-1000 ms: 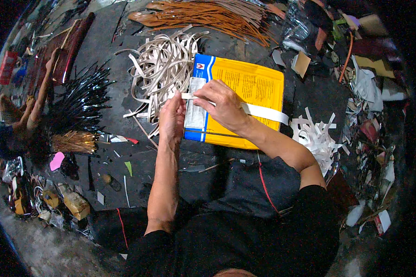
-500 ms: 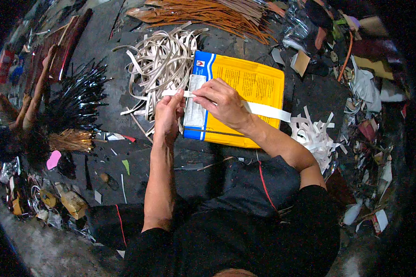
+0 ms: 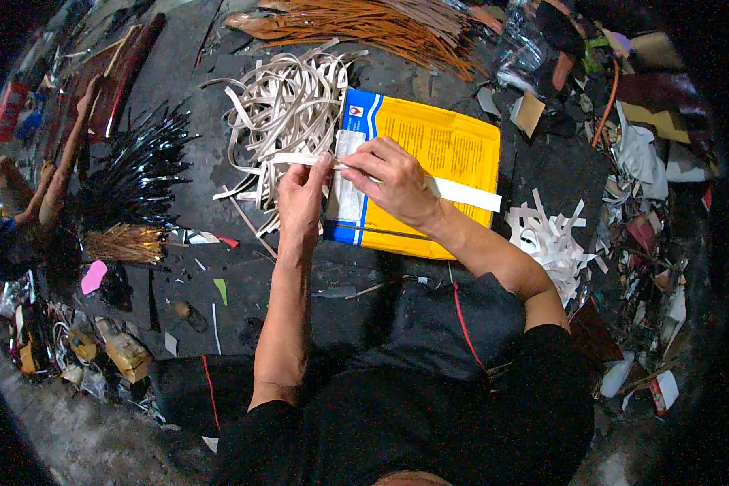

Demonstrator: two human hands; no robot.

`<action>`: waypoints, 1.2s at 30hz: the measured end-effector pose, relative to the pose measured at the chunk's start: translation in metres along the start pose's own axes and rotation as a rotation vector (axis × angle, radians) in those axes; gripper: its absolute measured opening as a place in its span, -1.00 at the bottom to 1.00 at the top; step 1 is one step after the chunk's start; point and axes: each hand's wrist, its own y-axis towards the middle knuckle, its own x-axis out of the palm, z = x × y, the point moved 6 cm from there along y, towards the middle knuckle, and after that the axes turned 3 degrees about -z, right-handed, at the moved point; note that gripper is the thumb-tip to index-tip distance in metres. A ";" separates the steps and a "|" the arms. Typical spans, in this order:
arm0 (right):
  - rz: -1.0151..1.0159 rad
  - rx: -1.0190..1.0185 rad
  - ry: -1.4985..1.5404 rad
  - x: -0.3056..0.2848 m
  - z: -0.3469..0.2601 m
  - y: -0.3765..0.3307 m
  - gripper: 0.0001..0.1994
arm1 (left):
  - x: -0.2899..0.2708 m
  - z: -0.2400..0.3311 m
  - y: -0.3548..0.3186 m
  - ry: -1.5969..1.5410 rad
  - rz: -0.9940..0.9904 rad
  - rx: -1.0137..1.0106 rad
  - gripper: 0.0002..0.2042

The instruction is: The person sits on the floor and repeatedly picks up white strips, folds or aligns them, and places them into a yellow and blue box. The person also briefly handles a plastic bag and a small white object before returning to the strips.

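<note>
1. The left hand [image 3: 301, 198] and right hand [image 3: 393, 180] are close together, both pinched on one white strip [image 3: 462, 192].
2. The strip lies across the yellow bag [image 3: 441, 154]; its long axis runs from 9 to 3 o'clock, with the free end trailing past the right wrist.
3. A pile of loose pale strips [image 3: 287, 105] sits at 11 o'clock, nearer the left hand.
4. White offcuts [image 3: 551, 239] lie at 4 o'clock.

white strip [image 3: 462, 193], yellow bag [image 3: 445, 146] with blue edge
</note>
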 end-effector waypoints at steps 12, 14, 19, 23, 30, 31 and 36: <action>0.007 -0.028 0.032 0.001 0.001 0.000 -0.88 | -0.028 -0.033 0.023 -0.082 -0.016 -0.212 -0.73; -0.007 -0.024 0.023 0.001 0.001 0.000 -0.88 | -0.035 -0.043 0.031 -0.078 -0.016 -0.205 -0.72; -0.003 -0.046 0.011 0.001 -0.001 0.003 -0.89 | -0.055 -0.068 0.050 -0.137 -0.019 -0.231 -0.73; 0.016 -0.057 0.020 0.003 -0.002 0.004 -0.90 | -0.044 -0.068 0.046 -0.690 -0.013 -0.250 -0.64; -0.011 -0.044 -0.016 0.001 -0.001 0.003 -0.89 | -0.003 -0.009 0.005 -0.071 -0.014 -0.074 -0.79; -0.011 -0.043 -0.015 0.000 -0.001 0.003 -0.87 | -0.006 -0.012 0.006 -0.099 -0.050 -0.134 -0.80; -0.026 -0.069 0.022 0.001 0.000 0.004 -0.85 | -0.013 -0.021 0.019 -0.181 -0.116 -0.166 -0.78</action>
